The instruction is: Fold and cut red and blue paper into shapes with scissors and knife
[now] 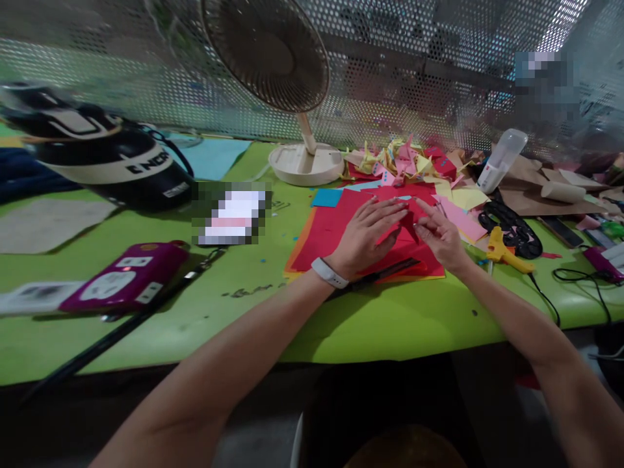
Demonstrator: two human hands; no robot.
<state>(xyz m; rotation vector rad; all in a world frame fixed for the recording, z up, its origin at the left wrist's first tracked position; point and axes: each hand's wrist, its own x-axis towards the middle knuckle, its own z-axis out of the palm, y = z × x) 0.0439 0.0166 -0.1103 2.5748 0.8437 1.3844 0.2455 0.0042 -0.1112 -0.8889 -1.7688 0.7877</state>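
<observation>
A folded piece of red paper (408, 227) is between my two hands, above a stack of red sheets (326, 231). My left hand (373, 233) has its fingers stretched along the folded piece, the thumb lower down. On the other side, my right hand (441, 237) pinches its edge with thumb and fingers, index finger extended. Part of the fold is hidden by the fingers. A long dark tool (390, 272), its kind unclear, lies on the sheets beside my left wrist. Orange paper edges show under the stack, and a small blue sheet (326, 197) sits at its back left corner.
Behind the stack are a heap of folded paper pieces (404, 159) and a fan (305, 166). To the right lie a yellow glue gun (504, 252) with cord, black scissors-like handles (511, 227) and a clear-topped bottle (502, 162). Leftward are a purple power strip (127, 276), phone (236, 218) and large flask (112, 156).
</observation>
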